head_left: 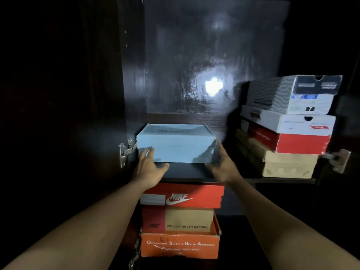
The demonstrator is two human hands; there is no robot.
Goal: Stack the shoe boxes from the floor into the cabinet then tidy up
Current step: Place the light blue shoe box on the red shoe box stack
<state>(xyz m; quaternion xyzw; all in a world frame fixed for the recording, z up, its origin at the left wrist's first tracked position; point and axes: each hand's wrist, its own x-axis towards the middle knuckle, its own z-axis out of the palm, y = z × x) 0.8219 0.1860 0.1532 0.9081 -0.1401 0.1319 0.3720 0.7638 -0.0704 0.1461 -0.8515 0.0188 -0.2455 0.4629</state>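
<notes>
A light blue shoe box point(175, 143) sits on the dark cabinet shelf point(187, 172), at its left side. My left hand point(149, 167) is at the box's lower left corner, fingers spread and touching its front. My right hand point(220, 165) is beside the box's lower right corner, fingers apart, apparently just off it. To the right on the same shelf stands a stack of several shoe boxes point(286, 133): tan at the bottom, then red, white, and a grey patterned box on top.
Below the shelf is another stack: a red Nike box point(183, 195), a red and tan box point(179, 221), and an orange safety-shoe box point(180, 245). Metal hinges point(126, 151) flank the opening. The glossy back panel point(204, 65) reflects a light. The surroundings are dark.
</notes>
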